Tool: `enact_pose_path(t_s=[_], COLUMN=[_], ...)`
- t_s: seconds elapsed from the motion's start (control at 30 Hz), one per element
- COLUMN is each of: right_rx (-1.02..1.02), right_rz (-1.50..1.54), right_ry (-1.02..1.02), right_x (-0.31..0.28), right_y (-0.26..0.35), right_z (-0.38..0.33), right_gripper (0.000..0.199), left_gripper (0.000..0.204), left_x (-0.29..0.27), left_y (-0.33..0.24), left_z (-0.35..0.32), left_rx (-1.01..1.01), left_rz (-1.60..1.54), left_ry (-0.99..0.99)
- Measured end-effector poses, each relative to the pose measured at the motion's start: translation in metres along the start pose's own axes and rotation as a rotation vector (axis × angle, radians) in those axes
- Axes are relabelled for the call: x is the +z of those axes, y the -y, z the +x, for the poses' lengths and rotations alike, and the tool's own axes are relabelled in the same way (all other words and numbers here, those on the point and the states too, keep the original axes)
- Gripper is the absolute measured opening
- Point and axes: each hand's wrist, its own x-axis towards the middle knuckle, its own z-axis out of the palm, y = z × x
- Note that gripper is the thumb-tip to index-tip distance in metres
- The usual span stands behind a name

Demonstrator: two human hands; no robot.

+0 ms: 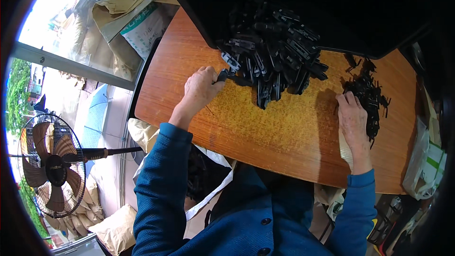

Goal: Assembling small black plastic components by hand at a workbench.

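My left hand (201,85) is closed around a dark plastic part (222,75), gripped between thumb and fingers at the left edge of a big heap. That heap of long black plastic parts (279,52) lies on the wooden table (227,123), some with shiny grey faces. On the right, my right hand (353,116) rests at the near left side of a smaller pile of thin, spiky black pieces (367,90). Its fingers are bent and pressed together against the pile. Whatever sits between those fingertips is too small or too hidden to name.
A large black panel (332,9) overhangs the far side of the table. An opened white bag (220,159) with dark contents hangs below the near edge. To the left stand a fan (56,168) and paper sacks (118,227). A clear plastic bag (422,170) is at the right edge.
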Motion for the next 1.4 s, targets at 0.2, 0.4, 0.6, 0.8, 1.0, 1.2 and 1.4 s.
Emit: enact_pose_path(t_s=[0.2, 0.4, 0.6, 0.8, 1.0, 1.2, 1.4], right_rx=[0.084, 0.218, 0.303, 0.308, 0.117, -0.132, -0.205], right_rz=[0.099, 0.755, 1.514, 1.223, 0.915, 0.701, 0.802], right_ry=[-0.061, -0.437, -0.491, -0.709, -0.821, -0.834, -0.635], right_x=[0.008, 0.004, -0.005, -0.003, -0.010, -0.010, -0.014], right_y=[0.016, 0.045, 0.154, 0.162, 0.145, 0.136, 0.153], right_z=[-0.011, -0.026, -0.065, -0.089, -0.106, -0.117, -0.126], right_gripper=[0.025, 0.022, 0.026, 0.024, 0.027, 0.032, 0.038], left_gripper=[0.028, 0.040, 0.047, 0.042, 0.025, 0.024, 0.034], left_x=[0.016, 0.033, 0.056, 0.070, 0.075, 0.052, 0.048], left_y=[0.001, -0.021, -0.114, -0.156, -0.166, -0.154, -0.128], left_z=[-0.024, -0.079, -0.140, -0.172, -0.189, -0.199, -0.206], left_rx=[0.045, -0.013, 0.041, 0.130, 0.178, 0.089, 0.048], left_rz=[-0.004, -0.945, -1.479, -1.430, -1.580, -1.654, -1.514], left_ry=[-0.131, -0.083, 0.038, -0.077, -0.024, 0.237, 0.157])
